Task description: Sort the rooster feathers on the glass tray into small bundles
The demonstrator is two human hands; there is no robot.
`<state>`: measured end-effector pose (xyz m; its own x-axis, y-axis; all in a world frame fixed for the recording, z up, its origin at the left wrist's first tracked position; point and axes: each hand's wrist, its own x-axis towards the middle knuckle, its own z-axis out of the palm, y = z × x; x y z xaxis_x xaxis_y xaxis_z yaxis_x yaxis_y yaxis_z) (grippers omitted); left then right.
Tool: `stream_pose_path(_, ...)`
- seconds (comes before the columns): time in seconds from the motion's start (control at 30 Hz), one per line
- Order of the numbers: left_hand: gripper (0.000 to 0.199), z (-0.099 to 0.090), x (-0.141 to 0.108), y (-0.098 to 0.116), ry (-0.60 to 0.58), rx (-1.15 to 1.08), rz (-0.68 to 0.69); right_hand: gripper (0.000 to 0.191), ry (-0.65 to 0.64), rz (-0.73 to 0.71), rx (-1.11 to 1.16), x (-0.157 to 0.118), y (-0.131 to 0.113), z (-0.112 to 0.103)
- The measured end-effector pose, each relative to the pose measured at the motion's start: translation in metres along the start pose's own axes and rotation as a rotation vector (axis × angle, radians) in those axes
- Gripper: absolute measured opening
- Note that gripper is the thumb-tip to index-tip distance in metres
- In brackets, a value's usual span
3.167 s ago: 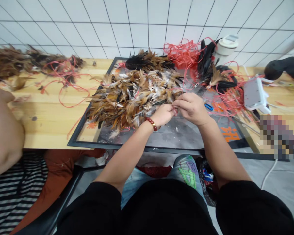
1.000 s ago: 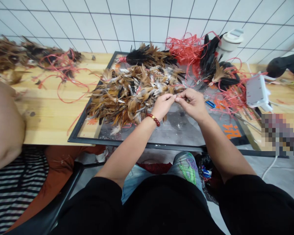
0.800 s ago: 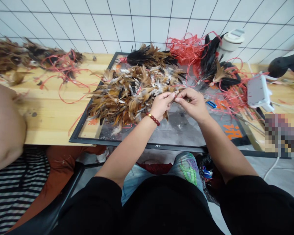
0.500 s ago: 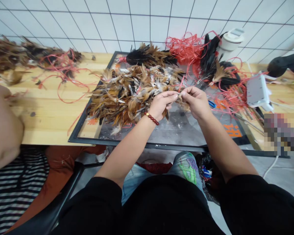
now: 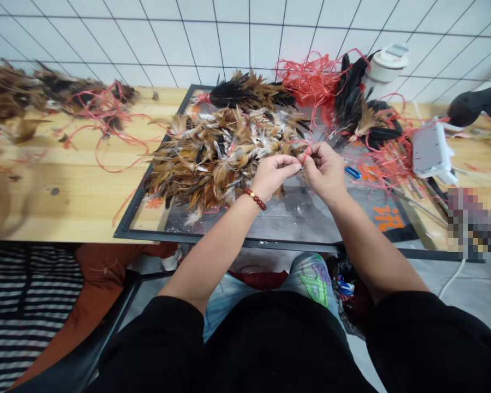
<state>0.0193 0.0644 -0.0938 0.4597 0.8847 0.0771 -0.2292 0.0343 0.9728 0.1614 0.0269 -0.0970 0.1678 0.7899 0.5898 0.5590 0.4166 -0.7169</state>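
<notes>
My left hand (image 5: 275, 173), with a red bead bracelet at the wrist, pinches something small I cannot make out at the right edge of a heap of brown and white feathers (image 5: 213, 158). Against its fingertips, my right hand (image 5: 324, 168) is closed on a thin red strand (image 5: 306, 153). Both hands are just above the dark framed panel (image 5: 245, 221). A tangle of red strands (image 5: 311, 79) lies behind them, and a small blue tool (image 5: 352, 172) is right of my right hand.
Black feathers (image 5: 349, 93) and a white lidded container (image 5: 387, 68) stand at the back right, near a white device (image 5: 431, 150). More feathers (image 5: 8, 93) lie far left. A person in a striped garment (image 5: 28, 305) sits at the left.
The red strand now lies across my right fingertips instead of standing upright between the hands. My right hand has turned slightly. The neighbouring person's arm has moved left.
</notes>
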Motion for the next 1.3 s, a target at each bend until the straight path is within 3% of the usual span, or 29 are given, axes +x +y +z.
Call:
stream_pose_path(0.2, 0.030, -0.001, -0.001, 0.000, -0.036, -0.040, -0.049, 0.030, 0.001, -0.043, -0.079, -0.002, -0.005, 0.002)
stream_pose_path(0.37, 0.031, -0.003, 0.000, 0.003, -0.060, -0.120, -0.152, 0.040, -0.034, 0.059, 0.060, 0.000, 0.004, 0.004)
stream_pose_path(0.53, 0.022, 0.001, 0.000, 0.000, -0.011, -0.059, -0.101, 0.048, -0.027, 0.097, 0.155, 0.005, 0.016, 0.001)
stream_pose_path(0.73, 0.021, 0.001, 0.002, -0.007, 0.129, 0.036, 0.063, 0.048, -0.008, 0.126, 0.245, 0.007, 0.013, 0.001)
stream_pose_path(1.1, 0.026, 0.006, -0.005, 0.009, 0.111, -0.107, -0.062, 0.042, 0.063, 0.077, 0.262, 0.003, -0.002, 0.006)
stream_pose_path(1.3, 0.025, 0.006, -0.003, 0.009, 0.236, -0.148, -0.126, 0.038, 0.031, -0.008, 0.238, 0.005, -0.005, -0.004)
